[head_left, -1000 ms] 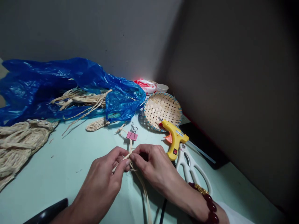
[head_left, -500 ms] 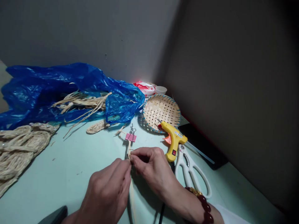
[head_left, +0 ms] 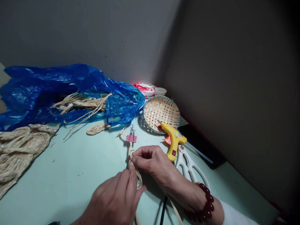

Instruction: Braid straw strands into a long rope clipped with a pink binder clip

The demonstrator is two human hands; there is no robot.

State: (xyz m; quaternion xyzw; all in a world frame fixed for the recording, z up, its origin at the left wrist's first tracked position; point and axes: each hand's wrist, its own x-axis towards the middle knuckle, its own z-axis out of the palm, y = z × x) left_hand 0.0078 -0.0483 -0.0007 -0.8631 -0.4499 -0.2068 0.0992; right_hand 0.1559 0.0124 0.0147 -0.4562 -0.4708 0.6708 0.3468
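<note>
A pink binder clip [head_left: 131, 138] grips the top of a narrow pale raffia braid [head_left: 131, 148] lying on the table. My right hand [head_left: 157, 164], with a dark red bead bracelet on the wrist, pinches the braid just below the clip between thumb and fingertips. Close under it, my left hand [head_left: 112, 195] holds the raffia with its thumb and fingers, which partly hide the strands. A loop of raffia [head_left: 140, 181] shows between the two hands. Loose strand ends [head_left: 174, 207] trail towards the front, one passing below my right wrist.
A yellow glue gun [head_left: 173, 137] leans on a woven bamboo basket [head_left: 161, 112], beside white-handled scissors [head_left: 193, 168] and a black flat object [head_left: 203, 150]. A blue plastic bag [head_left: 77, 75] holds raffia at the back left. A woven raffia piece with pearl-like beads [head_left: 23, 150] lies left.
My left hand has shifted slightly, its fingers opening up a raffia loop beside it. One strand now runs out below my right wrist, which has turned a little. My right fingertips stay at the braid.
</note>
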